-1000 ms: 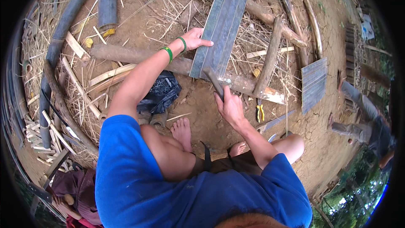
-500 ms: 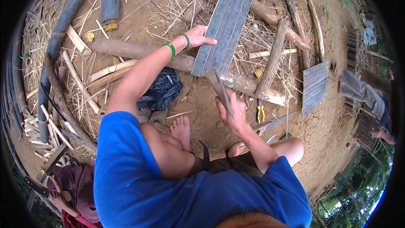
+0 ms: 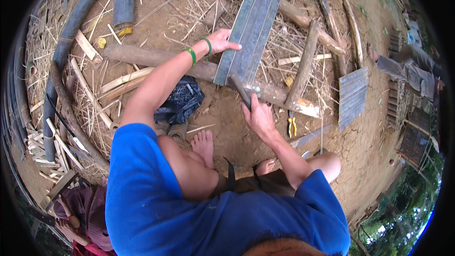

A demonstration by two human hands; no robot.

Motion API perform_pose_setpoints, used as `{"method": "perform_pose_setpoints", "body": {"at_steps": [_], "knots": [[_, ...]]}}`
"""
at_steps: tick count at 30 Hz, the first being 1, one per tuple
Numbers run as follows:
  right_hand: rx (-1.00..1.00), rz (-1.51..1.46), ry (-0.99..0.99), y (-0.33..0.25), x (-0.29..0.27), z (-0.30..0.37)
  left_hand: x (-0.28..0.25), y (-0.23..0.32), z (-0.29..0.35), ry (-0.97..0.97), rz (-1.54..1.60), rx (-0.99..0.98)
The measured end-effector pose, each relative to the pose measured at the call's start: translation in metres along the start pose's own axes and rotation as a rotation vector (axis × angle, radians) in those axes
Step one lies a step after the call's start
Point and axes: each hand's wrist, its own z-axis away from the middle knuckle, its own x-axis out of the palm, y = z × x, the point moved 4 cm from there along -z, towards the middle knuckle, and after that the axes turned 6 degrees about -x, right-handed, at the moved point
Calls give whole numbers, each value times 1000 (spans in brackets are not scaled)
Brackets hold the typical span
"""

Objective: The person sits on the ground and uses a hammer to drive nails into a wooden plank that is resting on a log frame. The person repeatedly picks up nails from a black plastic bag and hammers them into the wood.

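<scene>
The person sits on the dirt w/ bare feet out in front. Their left hand lies flat on the left edge of a panel of grey-blue slats, fingers spread out and pressing down, not wrapped around anything. Two green bands sit on that wrist. The panel lies tilted across a long log, near the top middle of the view, w/ dry straw under and around it. The right hand is closed tight around the handle of a dark blade tool; the blade points up toward the panel's lower end & looks to be just touching it, but that's hard to tell. A black bag lies on the ground just beside the left arm, near one foot. Yellow-handled pliers lie on the dirt to the right of the right hand, close to a short thick log. A 2nd slat panel lies further right, well apart from both hands.
</scene>
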Motion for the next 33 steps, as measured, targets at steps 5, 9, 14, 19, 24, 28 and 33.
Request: {"method": "perform_pose_setpoints", "body": {"at_steps": [5, 9, 14, 19, 24, 28, 33], "knots": [[-258, -49, 241, -16, -18, 5, -3, 6, 1, -37, 69, 10], [24, 10, -64, 9, 0, -18, -6, 6, 1, 42, -27, -33], [-366, -237, 456, -38, -30, -7, -6, 16, 6, 28, -72, -43], [22, -84, 37, -6, -8, -27, -8, 1, -3, 9, -15, 46], [49, -153, 16, -3, 1, -9, -5, -6, 1, 25, 12, 9], [-23, -182, -65, 10, -4, -1, -1, 5, 7, 51, 99, 64], [-117, 108, -276, 64, 18, 38, 18, -4, 12, 146, 347, 31]]}}
